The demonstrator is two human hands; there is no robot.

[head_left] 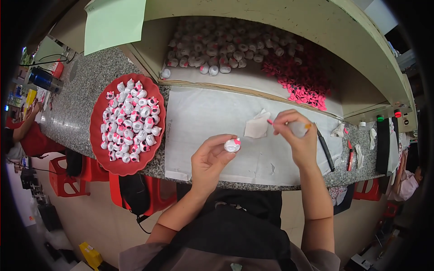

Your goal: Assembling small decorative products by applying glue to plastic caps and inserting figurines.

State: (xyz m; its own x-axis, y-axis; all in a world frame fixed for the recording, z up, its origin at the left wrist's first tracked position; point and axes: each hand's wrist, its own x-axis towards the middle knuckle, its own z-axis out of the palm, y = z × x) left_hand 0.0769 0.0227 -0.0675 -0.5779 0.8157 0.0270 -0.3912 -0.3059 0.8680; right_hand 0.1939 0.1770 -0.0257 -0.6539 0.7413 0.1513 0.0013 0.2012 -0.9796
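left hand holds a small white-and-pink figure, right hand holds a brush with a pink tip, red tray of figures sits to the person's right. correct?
Not quite. The head view shows the red tray of figures on the person's left, not right. The rest holds: left hand holds the small white-and-pink figure, right hand holds the pink-tipped brush.

Speckled grey granite desk fronting a cream-painted wooden shelf recess; red plastic stools on the pale beige floor beneath; a pale green paper sheet hangs above the recess.
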